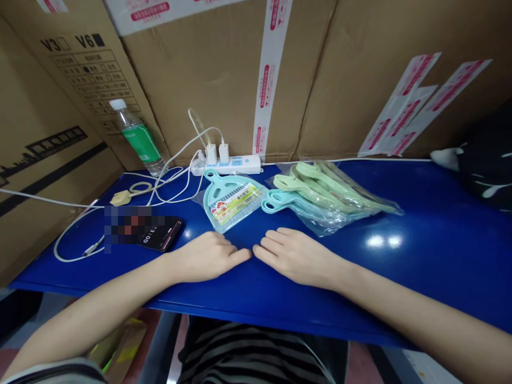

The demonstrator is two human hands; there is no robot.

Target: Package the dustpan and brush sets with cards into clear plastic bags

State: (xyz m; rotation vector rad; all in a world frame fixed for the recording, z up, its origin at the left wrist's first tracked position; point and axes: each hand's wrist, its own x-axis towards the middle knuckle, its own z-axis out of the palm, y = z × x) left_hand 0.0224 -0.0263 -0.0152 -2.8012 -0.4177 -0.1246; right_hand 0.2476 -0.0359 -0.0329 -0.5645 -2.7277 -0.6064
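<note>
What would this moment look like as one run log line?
left hand flat on blue table | right hand flat, empty | bagged teal dustpan just beyond fingers

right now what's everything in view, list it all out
bagged dustpan set: one, teal, table centre, just beyond the hands
bagged brushes: a pile, count unclear, green and teal, right of it
phone: one, black, left of left hand
power strip: one, white, by the cardboard wall
cables: several, white, left side
water bottle: one, clear, green label, back left
table: one, blue
cardboard boxes: several, brown, behind
left hand: flat on table, empty
right hand: flat on table, empty
</note>
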